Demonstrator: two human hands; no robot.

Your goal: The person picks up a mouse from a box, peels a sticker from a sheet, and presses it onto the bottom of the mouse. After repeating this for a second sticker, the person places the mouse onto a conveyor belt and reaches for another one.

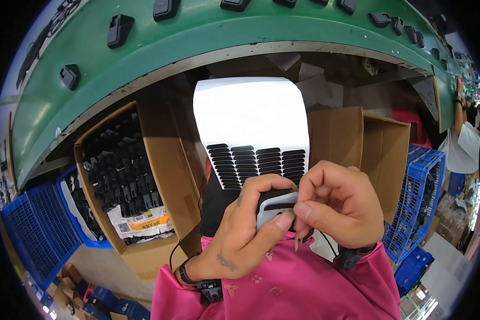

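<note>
My left hand (244, 230) is wrapped round a small plastic housing (263, 218), black at the back with a light grey face turned up, its thumb pressing on the near edge. A thin black strip (279, 206) lies along that grey face. Thumb and finger of my right hand (338, 205) pinch together at the strip's right end, against the housing; the fingertips partly hide this end. Just beyond both hands, a white sheet (250, 112) rests on my lap, carrying columns of black rounded strips (242, 165) on its near part.
A green bench (160, 56) curves across the far side, with black housings (120, 30) spaced along it. On the left, a cardboard box (165, 160) holds many black parts beside blue crates (34, 229). Another carton (338, 133) and blue crate (416, 192) stand right; a person's arm (458, 112) shows beyond.
</note>
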